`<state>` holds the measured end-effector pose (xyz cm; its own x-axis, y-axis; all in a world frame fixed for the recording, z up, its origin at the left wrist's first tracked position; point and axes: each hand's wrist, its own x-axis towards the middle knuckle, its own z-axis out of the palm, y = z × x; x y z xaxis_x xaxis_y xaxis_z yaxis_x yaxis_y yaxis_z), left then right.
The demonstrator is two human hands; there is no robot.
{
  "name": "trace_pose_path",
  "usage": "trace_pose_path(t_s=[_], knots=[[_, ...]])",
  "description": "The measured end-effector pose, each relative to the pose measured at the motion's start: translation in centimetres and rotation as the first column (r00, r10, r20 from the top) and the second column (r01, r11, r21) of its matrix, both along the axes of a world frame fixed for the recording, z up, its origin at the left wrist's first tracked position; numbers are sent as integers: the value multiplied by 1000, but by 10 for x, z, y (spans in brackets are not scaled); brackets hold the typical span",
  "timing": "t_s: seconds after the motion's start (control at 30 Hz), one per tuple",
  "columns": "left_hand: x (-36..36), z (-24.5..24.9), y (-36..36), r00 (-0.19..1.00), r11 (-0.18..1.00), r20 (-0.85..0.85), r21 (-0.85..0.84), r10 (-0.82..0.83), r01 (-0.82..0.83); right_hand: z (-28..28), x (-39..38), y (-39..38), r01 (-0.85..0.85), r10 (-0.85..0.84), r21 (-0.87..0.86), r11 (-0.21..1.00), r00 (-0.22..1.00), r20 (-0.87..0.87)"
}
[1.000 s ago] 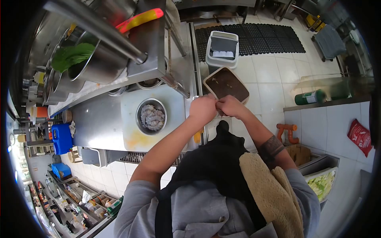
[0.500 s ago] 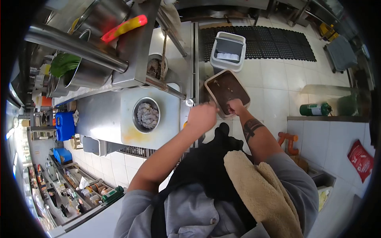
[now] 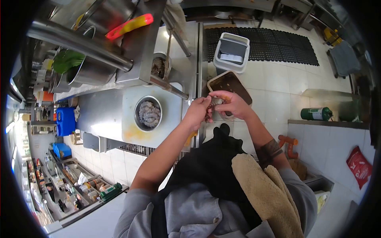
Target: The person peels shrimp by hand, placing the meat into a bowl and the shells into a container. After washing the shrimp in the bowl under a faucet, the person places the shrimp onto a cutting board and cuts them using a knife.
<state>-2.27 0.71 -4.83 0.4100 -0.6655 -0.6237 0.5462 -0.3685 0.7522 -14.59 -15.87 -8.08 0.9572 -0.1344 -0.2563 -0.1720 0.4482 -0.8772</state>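
In front of me, my left hand (image 3: 197, 112) and my right hand (image 3: 233, 104) are close together with their fingers pinched on a small greyish shrimp (image 3: 217, 101). They are above the gap between the counter edge and a brown-lined bin (image 3: 241, 89). Left of them, a steel bowl (image 3: 137, 116) of peeled-looking grey shrimp (image 3: 149, 114) stands on a white cutting board (image 3: 131, 133) with a yellow stain. My fingers partly cover the shrimp in them.
A steel shelf post (image 3: 81, 47) crosses the upper left, near a pink-and-yellow handle-like item (image 3: 130, 26). Behind the bowl stands a pot (image 3: 159, 65) with dark contents. A grey-lidded white bin (image 3: 231, 51) is beyond the brown one, by a black mat (image 3: 278, 43).
My right hand has come up from the brown bin to meet my left hand. The shrimp now shows between their fingers. The view has shifted slightly.
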Motion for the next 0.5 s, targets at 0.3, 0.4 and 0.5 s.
trace_pose_path(t_s=[0.3,0.4,0.5], knots=[[-27,23,-31,945,981,284,146,-164,126,4,-9,25,408,-407,-161,899,913,41],[-31,-11,-29,668,985,726,83,-166,154,2,-4,33,504,-503,-3,864,863,44],[-33,-11,-21,430,979,889,84,-158,186,5,-1,36,514,-515,-53,856,857,-5]])
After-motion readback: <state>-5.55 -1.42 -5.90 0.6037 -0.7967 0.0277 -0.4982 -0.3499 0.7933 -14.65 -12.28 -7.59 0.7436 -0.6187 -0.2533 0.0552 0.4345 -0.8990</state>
